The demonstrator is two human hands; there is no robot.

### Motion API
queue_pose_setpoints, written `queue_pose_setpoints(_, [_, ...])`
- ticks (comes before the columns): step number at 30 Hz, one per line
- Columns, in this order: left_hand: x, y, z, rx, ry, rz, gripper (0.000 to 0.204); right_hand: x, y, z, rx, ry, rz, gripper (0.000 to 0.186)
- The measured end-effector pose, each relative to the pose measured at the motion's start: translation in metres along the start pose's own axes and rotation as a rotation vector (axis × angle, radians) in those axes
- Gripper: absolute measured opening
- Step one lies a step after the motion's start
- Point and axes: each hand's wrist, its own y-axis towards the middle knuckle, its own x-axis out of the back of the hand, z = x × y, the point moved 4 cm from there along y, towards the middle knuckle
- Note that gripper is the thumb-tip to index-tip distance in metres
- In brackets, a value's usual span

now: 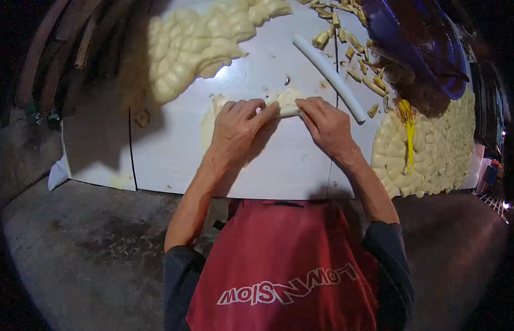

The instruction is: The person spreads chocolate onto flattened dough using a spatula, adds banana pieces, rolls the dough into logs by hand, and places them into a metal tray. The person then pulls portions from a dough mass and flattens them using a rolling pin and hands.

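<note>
Left hand point(237, 124) and right hand point(326, 122) face each other, backs up and fingers curled, each gripping one end of a pale roll point(287, 111) between them. Both forearms point(197, 201) slant inward toward it from behind. A thin pale sheet point(208, 129) shows left of the left hand. Beyond the right hand lies a white rod point(330, 77); well to that hand's right, a yellow utensil point(410, 135) rests on dough-like pieces point(442, 146).

Glare whitens the tabletop point(290, 171); the left hand point(236, 124) throws a shadow rightward, the concrete floor point(108, 237) lies dim, and fisheye-bent edges fade into black, perhaps blurred, corners.
</note>
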Motion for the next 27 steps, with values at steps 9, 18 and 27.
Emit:
queue_pose_setpoints(9, [0.004,0.005,0.008,0.033,-0.071,-0.026,0.026,0.005,0.008,-0.003,-0.007,-0.017,0.010,0.027])
queue_pose_setpoints(18, [0.001,0.011,0.018,0.043,0.059,-0.097,0.019,-0.003,0.013,-0.008,0.092,-0.104,0.040,0.029])
queue_pose_setpoints(27, [0.001,0.014,0.011,0.018,0.068,-0.054,0.028,0.002,0.016,-0.002,0.126,-0.105,0.032,0.029])
